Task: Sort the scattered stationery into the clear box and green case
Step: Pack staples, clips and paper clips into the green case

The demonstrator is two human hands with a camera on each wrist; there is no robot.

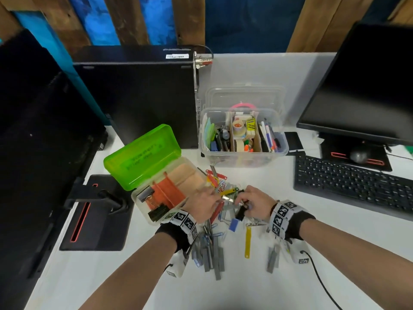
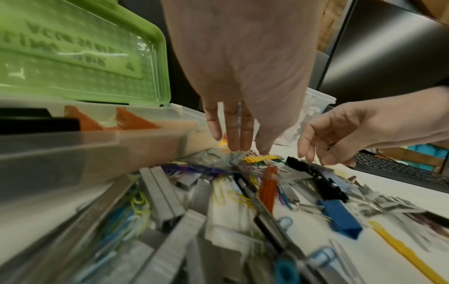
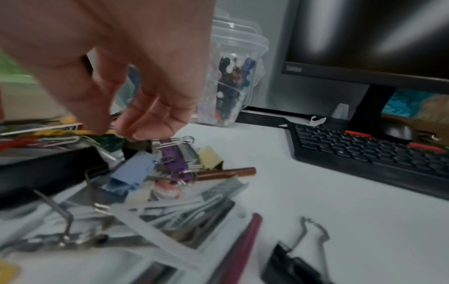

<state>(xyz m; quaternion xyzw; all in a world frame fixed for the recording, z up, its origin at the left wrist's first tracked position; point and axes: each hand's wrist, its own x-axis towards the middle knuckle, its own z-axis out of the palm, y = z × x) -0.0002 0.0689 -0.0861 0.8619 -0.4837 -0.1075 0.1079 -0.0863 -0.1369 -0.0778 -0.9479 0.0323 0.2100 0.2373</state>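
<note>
Two hands (image 1: 202, 203) (image 1: 254, 203) over one stationery pile (image 1: 214, 233).

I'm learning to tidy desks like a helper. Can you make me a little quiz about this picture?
1. True or false: the green case has its lid shut.
2. Which stands nearer the keyboard: A) the green case, B) the clear box?
3. Fill in: the left hand and right hand both reach into the pile of ____.

Key: 1 false; 2 B; 3 stationery.
</note>
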